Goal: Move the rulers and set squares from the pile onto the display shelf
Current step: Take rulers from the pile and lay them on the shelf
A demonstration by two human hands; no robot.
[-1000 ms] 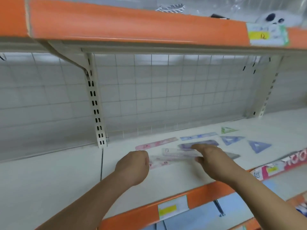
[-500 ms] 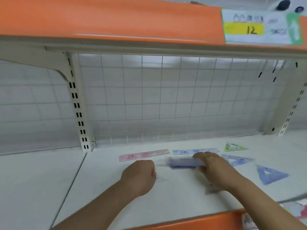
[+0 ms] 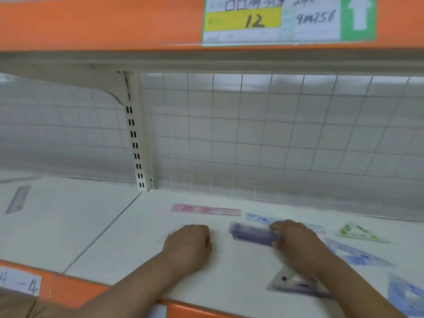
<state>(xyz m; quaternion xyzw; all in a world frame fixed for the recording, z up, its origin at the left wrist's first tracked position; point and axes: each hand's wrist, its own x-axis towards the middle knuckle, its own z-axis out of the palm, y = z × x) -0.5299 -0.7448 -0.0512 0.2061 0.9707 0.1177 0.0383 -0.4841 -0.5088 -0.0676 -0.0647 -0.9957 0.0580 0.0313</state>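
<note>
My right hand (image 3: 296, 244) grips the right end of a purple ruler (image 3: 252, 235) just above the white display shelf (image 3: 137, 244). My left hand (image 3: 190, 244) is curled over a clear pink-printed ruler (image 3: 171, 234), whose left end sticks out from under it. A pink ruler (image 3: 205, 210) and a light blue ruler (image 3: 261, 218) lie in a row at the back. A green set square (image 3: 358, 234) and a blue set square (image 3: 358, 254) lie to the right. A clear set square (image 3: 296, 285) lies under my right forearm.
A wire grid back panel (image 3: 263, 138) closes the shelf behind. The orange upper shelf edge (image 3: 103, 21) with a price label (image 3: 286, 19) hangs overhead. Another blue set square (image 3: 406, 294) sits at the right edge. A grey ruler (image 3: 18, 199) lies on the left shelf section.
The view has moved closer to the shelf. My right hand has brought the purple ruler forward off the blue one. My left hand has shifted left with the clear ruler.
</note>
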